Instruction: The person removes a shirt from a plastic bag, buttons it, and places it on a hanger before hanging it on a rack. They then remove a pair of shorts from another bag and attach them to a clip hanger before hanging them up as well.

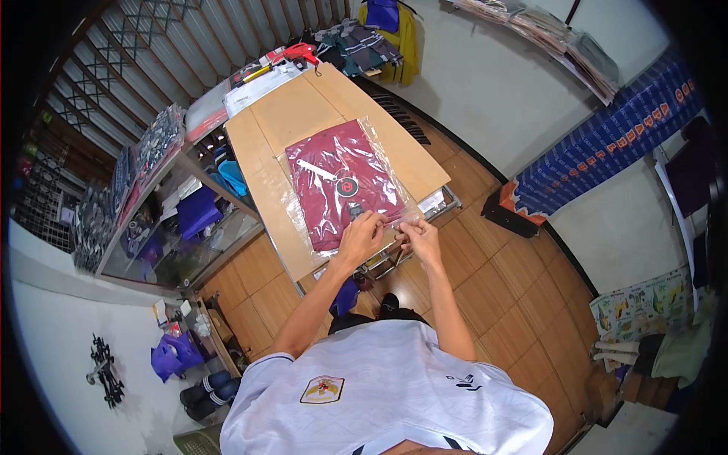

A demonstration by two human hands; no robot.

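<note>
A folded maroon garment lies flat inside a clear plastic bag on the cardboard-topped table. A round dark tag with a white strip shows on its front. My left hand is at the bag's near edge, its bent fingers closed on the plastic. Just to its right, my right hand pinches the near right corner of the bag between thumb and fingers. The fingertips of both hands are close together, and the fold of plastic between them is partly hidden.
The brown table has a red tool, possibly a glue gun, at its far end. To the left stands a glass display case with packed clothes. Blue printed boxes line the right wall. Folded clothes lie beyond the table.
</note>
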